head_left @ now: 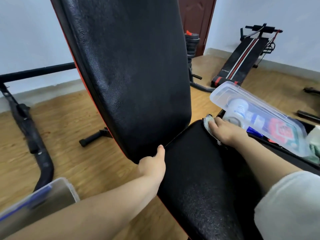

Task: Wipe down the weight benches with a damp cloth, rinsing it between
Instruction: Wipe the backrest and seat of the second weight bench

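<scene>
A black padded weight bench fills the middle: its raised backrest (131, 75) slopes up and away, and its seat pad (195, 167) runs toward me. My left hand (154, 163) grips the lower left corner of the backrest, thumb lying along the gap between the two pads. My right hand (225, 130) presses a pale cloth (208, 121) with a dark stitched edge onto the far right corner of the seat pad. Most of the cloth is hidden under the hand.
A clear plastic box (256, 116) with packets inside sits tilted at the right, close to my right hand. Another clear bin (43, 196) is at lower left. A sit-up bench (242, 56) and stacked weight plates (191, 44) stand at the back. Black frame bars (26, 122) lie on the wooden floor.
</scene>
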